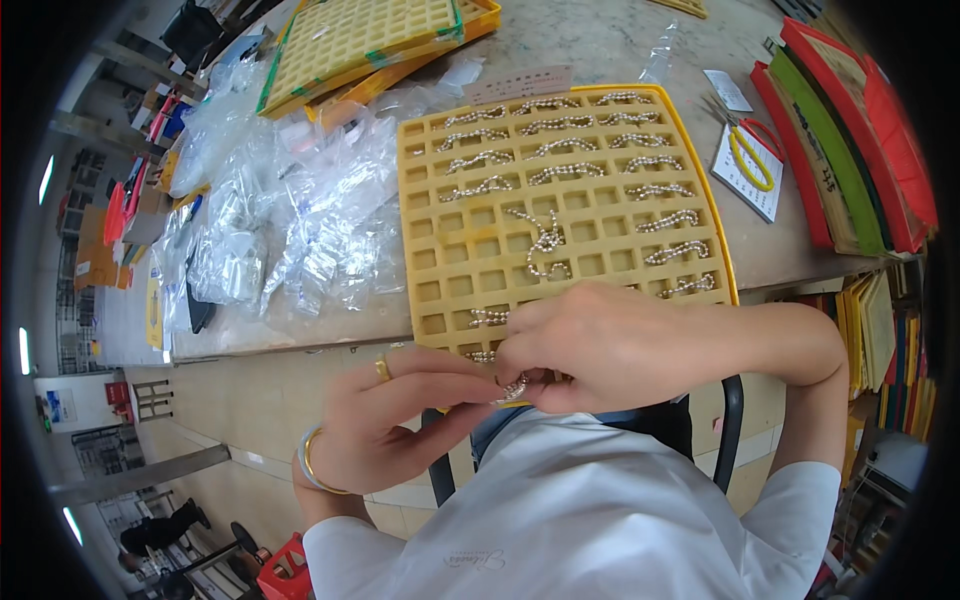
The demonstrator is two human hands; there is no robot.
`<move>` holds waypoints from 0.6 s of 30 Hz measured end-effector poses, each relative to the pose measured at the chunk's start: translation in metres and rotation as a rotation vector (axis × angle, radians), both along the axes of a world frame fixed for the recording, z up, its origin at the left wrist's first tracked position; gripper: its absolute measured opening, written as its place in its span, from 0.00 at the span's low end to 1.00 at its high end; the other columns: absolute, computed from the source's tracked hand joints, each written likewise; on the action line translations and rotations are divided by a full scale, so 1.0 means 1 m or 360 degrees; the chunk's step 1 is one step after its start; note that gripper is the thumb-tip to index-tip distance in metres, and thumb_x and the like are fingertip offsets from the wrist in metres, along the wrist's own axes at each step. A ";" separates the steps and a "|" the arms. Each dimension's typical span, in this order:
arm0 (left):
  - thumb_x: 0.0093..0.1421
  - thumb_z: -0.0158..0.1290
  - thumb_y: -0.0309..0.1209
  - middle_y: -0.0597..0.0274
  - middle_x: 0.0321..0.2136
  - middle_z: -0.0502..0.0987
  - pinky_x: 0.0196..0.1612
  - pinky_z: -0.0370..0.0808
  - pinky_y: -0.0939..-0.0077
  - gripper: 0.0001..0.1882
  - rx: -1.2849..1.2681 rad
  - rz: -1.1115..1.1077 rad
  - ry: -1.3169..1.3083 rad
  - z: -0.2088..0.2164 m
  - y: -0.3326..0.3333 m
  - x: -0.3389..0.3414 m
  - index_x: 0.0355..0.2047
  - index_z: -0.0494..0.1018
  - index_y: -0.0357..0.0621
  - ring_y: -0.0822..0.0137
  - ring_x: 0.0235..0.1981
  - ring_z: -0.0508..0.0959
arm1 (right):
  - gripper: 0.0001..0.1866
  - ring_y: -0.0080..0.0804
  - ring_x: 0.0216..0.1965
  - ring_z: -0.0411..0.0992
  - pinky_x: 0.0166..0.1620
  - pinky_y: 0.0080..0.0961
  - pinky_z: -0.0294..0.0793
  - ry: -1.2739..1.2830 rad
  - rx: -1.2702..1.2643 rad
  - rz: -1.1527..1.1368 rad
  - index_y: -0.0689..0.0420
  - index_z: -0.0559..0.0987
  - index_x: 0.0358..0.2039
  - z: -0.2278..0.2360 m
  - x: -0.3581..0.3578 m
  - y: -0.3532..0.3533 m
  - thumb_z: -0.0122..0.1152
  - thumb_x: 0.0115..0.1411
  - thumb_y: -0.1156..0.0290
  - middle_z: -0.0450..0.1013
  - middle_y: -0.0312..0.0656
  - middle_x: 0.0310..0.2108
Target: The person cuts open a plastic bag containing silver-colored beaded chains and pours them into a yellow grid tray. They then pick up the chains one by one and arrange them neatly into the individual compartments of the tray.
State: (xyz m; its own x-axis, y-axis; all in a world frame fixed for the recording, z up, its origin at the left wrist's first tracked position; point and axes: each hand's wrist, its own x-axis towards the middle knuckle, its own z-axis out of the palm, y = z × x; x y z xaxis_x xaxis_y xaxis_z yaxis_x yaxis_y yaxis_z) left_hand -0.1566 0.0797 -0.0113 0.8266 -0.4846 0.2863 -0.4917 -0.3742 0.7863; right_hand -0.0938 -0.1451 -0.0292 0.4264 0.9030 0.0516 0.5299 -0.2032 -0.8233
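My left hand (pixel 395 410), with a gold ring and bracelets at the wrist, meets my right hand (pixel 590 345) over the near edge of a yellow compartment tray (pixel 432 257). Between their pinched fingertips is a short stretch of silver beaded chain (pixel 514 388); most of it is hidden by the fingers. Rows of similar beaded chains (pixel 567 173) lie across the tray's far and right compartments. One chain (pixel 546 240) sits loosely curled over the middle cells. Beside my right fingers, another chain (pixel 488 318) rests in the tray, partly covered.
Crumpled clear plastic bags (pixel 330 220) heap left of the tray. More yellow trays (pixel 360 45) are stacked behind them. To the right lie scissors (pixel 762 140), a yellow loop (pixel 750 160) on a paper pad (pixel 745 190), and upright red and green trays (pixel 830 130).
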 end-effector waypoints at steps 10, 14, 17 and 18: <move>0.47 0.64 0.19 0.62 0.30 0.79 0.29 0.75 0.73 0.12 0.0394 0.0011 0.0083 -0.020 0.012 -0.007 0.34 0.80 0.41 0.63 0.28 0.78 | 0.09 0.53 0.27 0.74 0.32 0.42 0.74 -0.0224 -0.0281 0.0047 0.65 0.78 0.25 0.004 -0.004 -0.010 0.60 0.52 0.71 0.74 0.52 0.24; 0.45 0.66 0.21 0.64 0.30 0.78 0.32 0.72 0.71 0.12 0.0545 -0.0014 -0.0200 -0.019 0.011 -0.003 0.32 0.79 0.43 0.62 0.30 0.75 | 0.08 0.53 0.28 0.75 0.33 0.42 0.75 -0.0305 -0.0180 -0.0069 0.65 0.78 0.25 0.013 0.001 -0.018 0.60 0.52 0.72 0.74 0.52 0.25; 0.45 0.66 0.23 0.65 0.30 0.77 0.33 0.72 0.71 0.11 0.0575 0.0022 -0.0164 -0.016 0.014 -0.006 0.30 0.79 0.44 0.62 0.30 0.73 | 0.08 0.52 0.29 0.75 0.35 0.41 0.74 -0.0512 -0.0327 -0.0187 0.64 0.78 0.25 0.020 0.020 -0.026 0.60 0.52 0.72 0.75 0.51 0.25; 0.44 0.67 0.23 0.66 0.30 0.77 0.33 0.72 0.71 0.11 0.0579 0.0020 -0.0180 -0.015 0.013 -0.003 0.30 0.79 0.44 0.62 0.30 0.73 | 0.07 0.51 0.29 0.75 0.36 0.41 0.74 -0.0559 -0.0310 -0.0318 0.64 0.78 0.25 0.022 0.026 -0.028 0.60 0.52 0.72 0.75 0.50 0.25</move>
